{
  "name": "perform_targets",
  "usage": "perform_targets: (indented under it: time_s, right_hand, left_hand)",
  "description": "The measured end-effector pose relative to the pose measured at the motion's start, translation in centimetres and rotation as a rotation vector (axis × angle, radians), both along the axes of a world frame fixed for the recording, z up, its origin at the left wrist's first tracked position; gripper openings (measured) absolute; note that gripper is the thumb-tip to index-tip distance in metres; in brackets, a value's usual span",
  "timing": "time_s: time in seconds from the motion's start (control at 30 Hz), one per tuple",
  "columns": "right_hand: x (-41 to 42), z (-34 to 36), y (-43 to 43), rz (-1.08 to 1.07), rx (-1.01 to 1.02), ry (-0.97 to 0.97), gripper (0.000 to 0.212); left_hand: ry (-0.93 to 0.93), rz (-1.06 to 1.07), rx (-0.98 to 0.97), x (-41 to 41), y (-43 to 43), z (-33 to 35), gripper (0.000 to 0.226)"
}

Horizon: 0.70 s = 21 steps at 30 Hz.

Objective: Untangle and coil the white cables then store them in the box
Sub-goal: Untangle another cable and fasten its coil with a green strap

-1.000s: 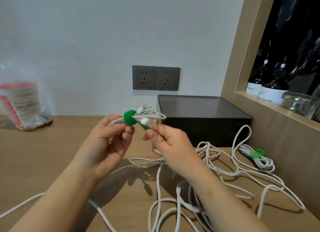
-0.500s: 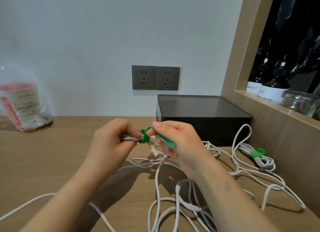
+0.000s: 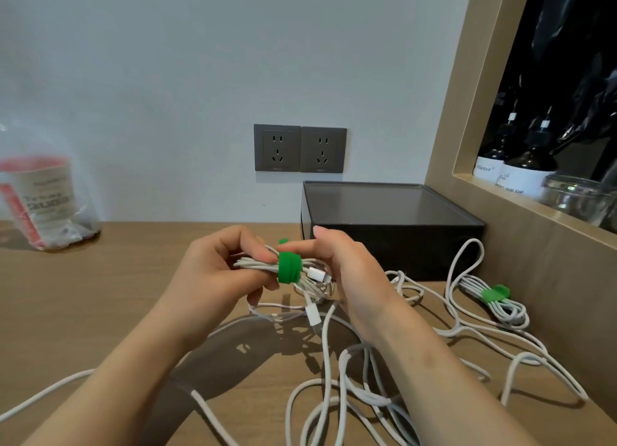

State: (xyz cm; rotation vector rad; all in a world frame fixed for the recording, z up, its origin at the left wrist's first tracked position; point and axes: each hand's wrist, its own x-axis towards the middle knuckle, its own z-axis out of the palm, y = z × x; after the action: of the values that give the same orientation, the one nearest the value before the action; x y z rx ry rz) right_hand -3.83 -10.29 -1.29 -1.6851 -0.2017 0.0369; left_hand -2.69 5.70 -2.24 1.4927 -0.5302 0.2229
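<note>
box (image 3: 394, 225) behind loose cables (image 3: 367, 379), bag (image 3: 43, 198) far left

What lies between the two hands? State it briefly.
In the head view, a coiled white cable bundle bound by a green strap fills the gap; left hand and right hand both hold it.

Two bare forearms fill the lower part of the frame: the left forearm (image 3: 110, 379) in the lower left and the right forearm (image 3: 434, 372) in the lower right. Both are uncovered from the bottom edge up to the wrist. The left hand (image 3: 213, 278) and right hand (image 3: 347, 272), near the centre of the picture, are bare too, with slender fingers (image 3: 240, 242). The fingernails (image 3: 315, 229) that show are short and rounded with a plain, faintly glossy look. The clearest one is on the upper finger of the right hand.
</note>
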Motion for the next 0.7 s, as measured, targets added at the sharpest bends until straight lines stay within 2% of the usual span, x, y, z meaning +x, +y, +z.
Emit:
perform_targets:
  time_s: [0.23,0.3,0.47,0.6,0.7]
  right_hand:
    - [0.8,-0.5,-0.5,0.147,0.152,0.147,0.092]
    - [0.9,-0.5,-0.8,0.209,0.242,0.164,0.092]
    - [1.4,-0.7,-0.8,0.379,0.487,0.221,0.098]
    - [1.5,-1.3,-0.2,0.415,0.553,0.295,0.09]
    - [1.4,-1.5,0.3,0.335,0.439,0.274,0.063]
  left_hand:
    - [0.09,0.026,-0.15,-0.1,-0.9,-0.3,0.026]
    - [0.132,0.031,-0.199,-0.1,-1.0,-0.2,0.027]
    - [0.266,0.052,-0.358,-0.1,-1.4,-0.4,0.049]
    - [0.362,0.101,-0.479,0.3,-1.6,-0.4,0.029]
    - [0.38,0.156,-0.505,0.6,-1.4,-0.4,0.025]
